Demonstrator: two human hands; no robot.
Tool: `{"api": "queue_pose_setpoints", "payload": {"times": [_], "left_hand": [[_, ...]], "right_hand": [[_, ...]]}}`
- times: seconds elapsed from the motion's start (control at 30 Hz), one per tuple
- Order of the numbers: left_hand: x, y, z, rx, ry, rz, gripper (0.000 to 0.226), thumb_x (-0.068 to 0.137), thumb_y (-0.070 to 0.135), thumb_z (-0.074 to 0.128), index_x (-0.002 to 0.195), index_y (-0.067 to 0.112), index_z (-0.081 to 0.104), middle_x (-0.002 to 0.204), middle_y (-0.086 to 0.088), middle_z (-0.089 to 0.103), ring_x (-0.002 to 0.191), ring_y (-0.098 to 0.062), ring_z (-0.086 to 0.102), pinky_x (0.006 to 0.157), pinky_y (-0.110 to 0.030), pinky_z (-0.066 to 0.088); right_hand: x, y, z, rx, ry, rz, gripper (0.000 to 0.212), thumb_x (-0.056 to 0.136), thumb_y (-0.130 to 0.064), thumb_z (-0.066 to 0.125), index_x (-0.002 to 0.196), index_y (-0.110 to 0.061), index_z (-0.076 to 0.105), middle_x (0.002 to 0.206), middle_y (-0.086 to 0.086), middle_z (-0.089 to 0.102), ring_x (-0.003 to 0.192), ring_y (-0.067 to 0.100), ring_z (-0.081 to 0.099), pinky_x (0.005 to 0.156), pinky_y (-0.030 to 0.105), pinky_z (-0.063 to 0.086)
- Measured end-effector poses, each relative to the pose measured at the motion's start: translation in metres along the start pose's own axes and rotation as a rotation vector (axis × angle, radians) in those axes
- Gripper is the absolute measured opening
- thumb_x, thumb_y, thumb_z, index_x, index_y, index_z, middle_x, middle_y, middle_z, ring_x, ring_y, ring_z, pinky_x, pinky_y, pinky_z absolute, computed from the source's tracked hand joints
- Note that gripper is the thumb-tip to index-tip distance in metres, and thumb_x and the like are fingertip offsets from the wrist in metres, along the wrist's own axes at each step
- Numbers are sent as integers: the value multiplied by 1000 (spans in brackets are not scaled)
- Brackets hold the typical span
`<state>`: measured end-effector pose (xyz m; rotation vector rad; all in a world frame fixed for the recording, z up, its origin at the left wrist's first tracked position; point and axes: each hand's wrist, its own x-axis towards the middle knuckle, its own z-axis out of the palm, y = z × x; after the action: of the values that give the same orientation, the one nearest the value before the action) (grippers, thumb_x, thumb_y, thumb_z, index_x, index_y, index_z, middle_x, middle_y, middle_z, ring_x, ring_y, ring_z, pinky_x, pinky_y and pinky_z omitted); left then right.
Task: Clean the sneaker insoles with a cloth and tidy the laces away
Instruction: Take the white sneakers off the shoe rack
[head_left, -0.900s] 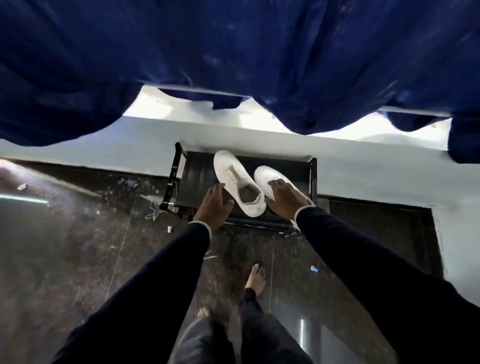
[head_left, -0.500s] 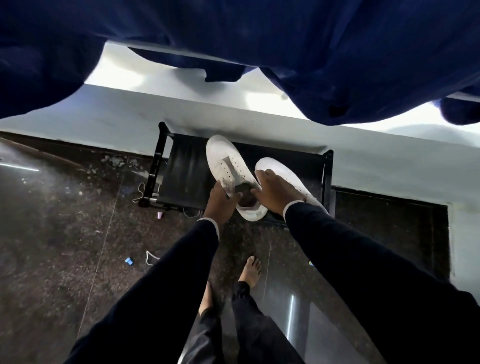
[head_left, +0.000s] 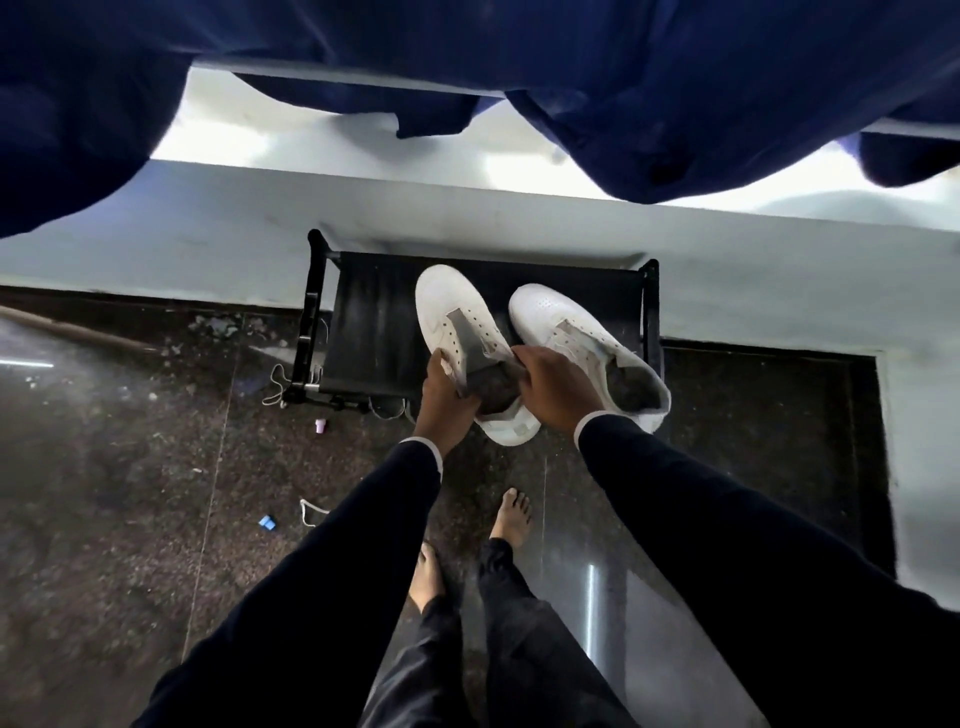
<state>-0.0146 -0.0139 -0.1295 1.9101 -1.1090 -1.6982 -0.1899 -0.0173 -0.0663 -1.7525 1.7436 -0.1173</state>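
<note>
Two white sneakers: left sneaker (head_left: 457, 332) and right sneaker (head_left: 582, 338) on one black rack (head_left: 374, 322), toes far-left. Left hand (head_left: 444, 400) and right hand (head_left: 553, 387) grip the left sneaker's collar.

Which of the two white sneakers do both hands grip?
The left sneaker: left hand and right hand grip its opening; the right sneaker lies untouched.

The person wore long dark navy sleeves (head_left: 322, 566), each ending above the hands in a thin white cuff (head_left: 421, 442). Dark trousers (head_left: 524, 649) with a slight sheen covered both legs down to the ankles, and below those trousers the feet (head_left: 511, 519) were bare
</note>
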Motion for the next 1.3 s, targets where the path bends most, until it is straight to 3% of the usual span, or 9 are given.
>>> {"api": "queue_pose_setpoints", "payload": {"times": [0.13,0.3,0.43,0.67,0.8,0.93,1.07,1.2,1.3], "left_hand": [[-44,5,-12,-91,-38,11,108,61,25,71,151,37,13,144,-11,49,129,-32,53,98,-61,51],[-80,-32,-22,-26,-98,52,106,64,31,72,153,36,14,153,-12,37,140,-30,41,112,-57,42],[-118,-74,-17,115,-168,46,99,71,10,56,158,25,9,156,-16,29,145,-33,30,118,-54,32],[-131,-173,20,259,-320,-120,104,70,19,59,159,25,5,159,-19,26,148,-35,27,120,-51,29],[-100,-240,56,315,-319,-177,109,65,33,57,156,37,-2,156,-17,37,142,-35,40,116,-56,34],[-39,-323,98,424,-294,-184,98,86,-10,45,160,24,-11,153,-24,39,132,-41,48,101,-37,42],[21,-411,140,504,-270,-164,96,88,-14,42,160,23,-10,153,-21,41,128,-38,52,87,-29,40],[65,-470,171,489,-261,-167,97,90,-13,42,159,27,-12,145,-24,49,107,-31,57,80,-34,49],[86,-507,187,474,-236,-167,94,93,-9,43,160,29,-10,145,-23,50,110,-36,59,92,-45,49]], "right_hand": [[-45,-8,12,91,52,-12,24,95,-14,57,118,-7,63,110,11,69,100,33,67,82,46,55],[-107,-21,36,274,41,94,34,95,-19,63,128,-11,60,119,8,69,108,25,65,90,40,52],[-158,-16,76,417,-64,220,47,96,-25,66,139,-17,51,117,-1,64,99,12,60,86,31,48],[-203,44,177,388,-323,306,73,89,-17,69,151,-24,32,137,9,59,122,29,60,101,46,49],[-195,109,252,441,-317,263,70,83,-9,64,146,-25,41,130,5,64,112,20,63,93,36,51],[-169,182,345,464,-295,215,58,85,-17,67,139,-25,49,129,3,65,113,22,65,96,44,54],[-146,252,440,507,-259,217,61,88,-8,68,144,-20,47,130,4,63,114,19,63,93,36,53],[-131,306,511,474,-256,222,59,88,3,63,143,-15,48,108,-13,61,92,4,60,72,11,46],[-120,325,545,434,-218,225,69,87,-2,65,148,-24,41,126,1,64,106,18,66,82,32,59]]}}
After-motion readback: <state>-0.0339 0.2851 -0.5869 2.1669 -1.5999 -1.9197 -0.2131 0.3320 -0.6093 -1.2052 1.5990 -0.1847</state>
